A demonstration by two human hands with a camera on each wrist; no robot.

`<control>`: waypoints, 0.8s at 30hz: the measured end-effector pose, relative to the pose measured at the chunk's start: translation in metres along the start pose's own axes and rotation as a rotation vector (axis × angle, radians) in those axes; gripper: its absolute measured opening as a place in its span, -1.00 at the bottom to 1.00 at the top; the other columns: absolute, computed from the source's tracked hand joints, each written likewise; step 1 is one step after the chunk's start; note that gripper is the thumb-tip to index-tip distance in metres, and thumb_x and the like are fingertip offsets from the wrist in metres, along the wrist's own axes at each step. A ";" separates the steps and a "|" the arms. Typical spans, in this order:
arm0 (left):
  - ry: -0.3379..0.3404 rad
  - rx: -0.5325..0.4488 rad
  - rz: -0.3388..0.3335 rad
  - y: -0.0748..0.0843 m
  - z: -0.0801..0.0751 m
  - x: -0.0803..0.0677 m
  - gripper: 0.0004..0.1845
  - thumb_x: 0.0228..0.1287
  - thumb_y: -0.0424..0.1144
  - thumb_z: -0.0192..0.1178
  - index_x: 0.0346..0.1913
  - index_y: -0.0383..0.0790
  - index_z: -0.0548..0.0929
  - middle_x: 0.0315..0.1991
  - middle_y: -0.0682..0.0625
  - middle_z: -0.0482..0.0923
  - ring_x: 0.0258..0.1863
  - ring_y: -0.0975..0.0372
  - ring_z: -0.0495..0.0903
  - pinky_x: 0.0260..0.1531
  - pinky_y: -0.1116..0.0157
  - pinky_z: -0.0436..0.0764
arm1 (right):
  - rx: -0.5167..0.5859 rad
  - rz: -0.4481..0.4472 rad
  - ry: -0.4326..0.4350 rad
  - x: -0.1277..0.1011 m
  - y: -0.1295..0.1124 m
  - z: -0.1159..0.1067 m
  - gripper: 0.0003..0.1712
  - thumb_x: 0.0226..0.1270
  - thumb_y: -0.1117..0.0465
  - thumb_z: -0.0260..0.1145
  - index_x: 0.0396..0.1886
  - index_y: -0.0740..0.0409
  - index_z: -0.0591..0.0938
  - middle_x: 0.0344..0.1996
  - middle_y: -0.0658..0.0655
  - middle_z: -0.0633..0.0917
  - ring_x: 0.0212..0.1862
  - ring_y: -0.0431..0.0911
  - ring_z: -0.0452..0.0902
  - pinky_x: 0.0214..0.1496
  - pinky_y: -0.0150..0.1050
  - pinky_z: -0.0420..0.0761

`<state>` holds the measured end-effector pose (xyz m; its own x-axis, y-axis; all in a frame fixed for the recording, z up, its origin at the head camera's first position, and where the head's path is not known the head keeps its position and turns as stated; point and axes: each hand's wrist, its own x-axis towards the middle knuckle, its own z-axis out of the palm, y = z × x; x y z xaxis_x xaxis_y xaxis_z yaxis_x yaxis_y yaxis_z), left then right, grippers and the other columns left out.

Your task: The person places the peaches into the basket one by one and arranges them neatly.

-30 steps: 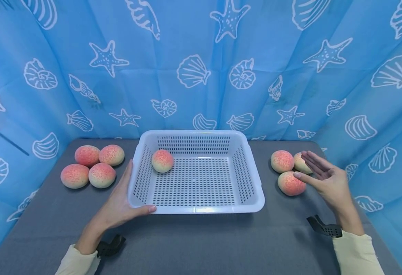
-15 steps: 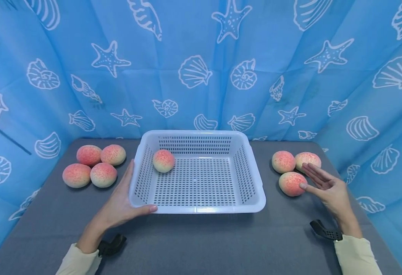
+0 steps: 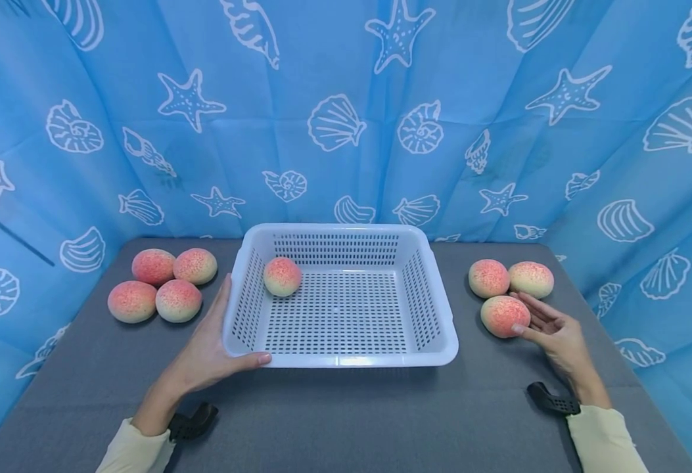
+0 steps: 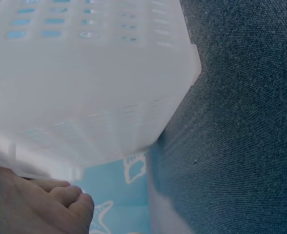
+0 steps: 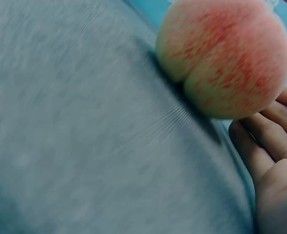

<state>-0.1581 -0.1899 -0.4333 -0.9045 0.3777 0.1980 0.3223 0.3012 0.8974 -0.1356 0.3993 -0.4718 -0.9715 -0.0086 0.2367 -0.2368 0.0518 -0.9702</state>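
A white perforated plastic basket (image 3: 334, 360) stands mid-table with one peach (image 3: 282, 276) at its left. My left hand (image 3: 204, 358) grips the front left corner, thumb on the front rim and fingers along the left side. In the left wrist view, the curled fingers (image 4: 68, 200) lie by the basket's wall (image 4: 85, 83). On the right, my right hand (image 3: 555, 335) is at the nearest peach (image 3: 504, 316), its thumb against the right side and its fingers behind. The right wrist view has this peach (image 5: 226, 58) on the cloth, with loosely bent fingers (image 5: 270, 131) beside it.
Two more peaches, one pink (image 3: 488, 278) and one paler (image 3: 531, 280), sit behind the one at my right hand. Several peaches (image 3: 179, 301) cluster left of the basket. A grey cloth (image 3: 346, 420) covers the table. A blue shell-print curtain (image 3: 346, 177) hangs behind it.
My right hand has come down and slightly left, from over the right-hand peaches to the nearest one's side. The paler peach behind is uncovered. My left hand keeps its place on the basket.
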 end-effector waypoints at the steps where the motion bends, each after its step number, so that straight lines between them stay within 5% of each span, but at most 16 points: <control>1: -0.001 -0.004 -0.001 0.000 0.000 0.000 0.49 -0.10 -0.19 0.68 0.65 0.17 -0.32 0.55 -0.17 0.02 0.08 -0.17 0.58 -0.22 0.13 0.75 | -0.010 0.005 0.000 0.000 0.001 0.000 -0.24 0.25 0.65 0.32 0.45 0.40 0.37 0.18 -0.18 0.64 0.18 -0.40 0.55 0.08 -0.53 0.55; 7: -0.001 0.005 -0.014 -0.001 -0.001 0.000 0.49 -0.09 -0.18 0.67 0.64 0.18 -0.34 0.56 -0.15 0.00 0.08 -0.15 0.59 -0.20 0.15 0.74 | -0.074 0.037 -0.003 -0.002 0.004 -0.001 -0.22 0.21 0.64 0.36 0.44 0.35 0.40 0.15 -0.26 0.64 0.15 -0.43 0.55 0.06 -0.57 0.54; 15: 0.005 0.033 -0.022 -0.001 -0.001 -0.001 0.50 -0.09 -0.20 0.67 0.64 0.15 -0.36 0.56 -0.15 0.00 0.11 -0.12 0.59 -0.16 0.16 0.72 | -0.361 0.100 0.027 -0.002 0.002 0.000 -0.12 0.17 0.49 0.50 0.46 0.47 0.31 0.06 -0.43 0.54 0.05 -0.53 0.53 -0.01 -0.63 0.52; 24: 0.011 0.046 -0.033 0.001 -0.001 -0.001 0.50 -0.09 -0.19 0.67 0.64 0.16 -0.36 0.58 -0.14 -0.03 0.12 -0.12 0.58 -0.14 0.16 0.72 | -0.407 0.091 0.050 -0.003 0.004 0.000 -0.15 0.16 0.47 0.52 0.43 0.48 0.35 0.00 -0.43 0.57 0.00 -0.51 0.56 -0.05 -0.61 0.56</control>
<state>-0.1573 -0.1906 -0.4325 -0.9178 0.3576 0.1727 0.3042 0.3535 0.8846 -0.1338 0.3992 -0.4765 -0.9847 0.0625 0.1626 -0.1189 0.4407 -0.8898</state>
